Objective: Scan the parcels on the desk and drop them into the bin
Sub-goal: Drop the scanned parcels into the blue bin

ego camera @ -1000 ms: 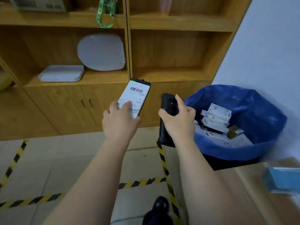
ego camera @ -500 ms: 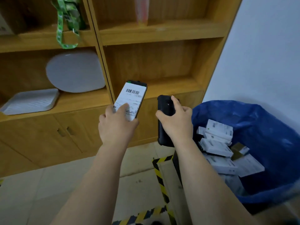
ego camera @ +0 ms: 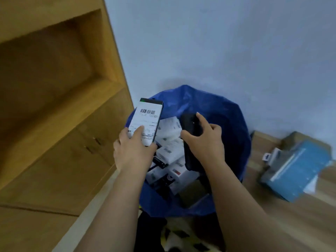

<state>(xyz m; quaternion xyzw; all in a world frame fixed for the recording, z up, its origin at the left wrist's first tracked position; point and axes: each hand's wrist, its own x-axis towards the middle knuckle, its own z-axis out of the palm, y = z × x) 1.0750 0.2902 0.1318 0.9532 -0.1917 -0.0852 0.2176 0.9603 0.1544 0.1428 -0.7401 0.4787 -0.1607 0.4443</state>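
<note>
My left hand [ego camera: 133, 151] grips a flat dark parcel [ego camera: 146, 119] with a white barcode label, its thumb lying across the label. It hangs above the left rim of the bin. My right hand [ego camera: 203, 140] holds a black handheld scanner [ego camera: 190, 124] upright over the bin's middle, the forefinger stretched along its back. The bin [ego camera: 234, 124] is lined with a blue bag and holds several white boxed parcels [ego camera: 169, 142]. The scanner's lower end is hidden behind my right wrist.
A wooden cabinet [ego camera: 54, 106] with shelves and doors stands left of the bin. To the right lies the wooden desk [ego camera: 291, 224] with a blue box [ego camera: 298, 168] and a small packet [ego camera: 269, 156]. A pale wall rises behind. Yellow-black floor tape [ego camera: 181, 239] shows below.
The view has swung right and down, from the cabinet to the bin. Both hands, with parcel and scanner, now hang over the bin instead of in front of the cabinet.
</note>
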